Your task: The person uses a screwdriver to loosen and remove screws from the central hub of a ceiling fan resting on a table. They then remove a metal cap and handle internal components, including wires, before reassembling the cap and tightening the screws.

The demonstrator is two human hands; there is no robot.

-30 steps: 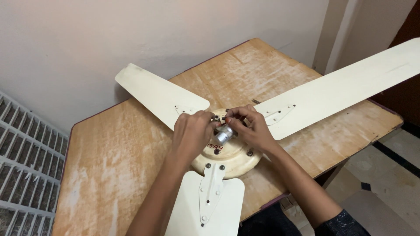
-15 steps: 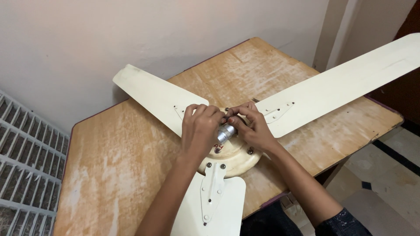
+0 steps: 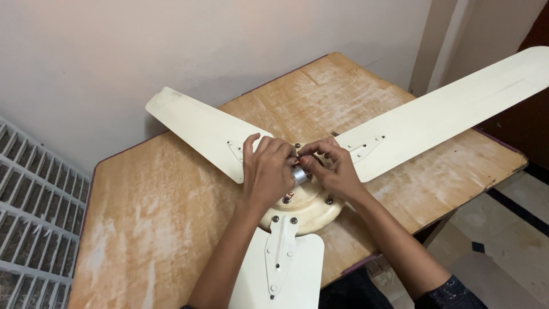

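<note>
Ceiling fan laid on a worn wooden counter (image 3: pixel 154 200), seen from above; places are given relative to the motor hub (image 3: pixel 303 207).

Left of the hub, a cream blade (image 3: pixel 200 129) runs out toward the wall and past the counter's back edge. The left hand (image 3: pixel 267 171) arches over the hub's centre, its fingers curled down; the grip is pressed around a short silver metal cylinder (image 3: pixel 299 174) that stands on the hub's middle, though the fingertips are hidden. From the other side, the right hand (image 3: pixel 334 169) meets it, thumb and forefinger pinching at the top of the same cylinder. Right of the hub, a second, longer blade (image 3: pixel 457 109) overhangs the counter well into open air. A third blade (image 3: pixel 283 269) points toward the person and juts over the near edge.

Risks, as a judgement: with all three blades overhanging, a knock or a hard twist at the centre could swing the fan round or tip it off the counter. Small parts near the cylinder may slip from the fingers and roll away.

The fan itself is cream, with a round, shallow hub, dark screws around its rim and riveted blade brackets.
</note>
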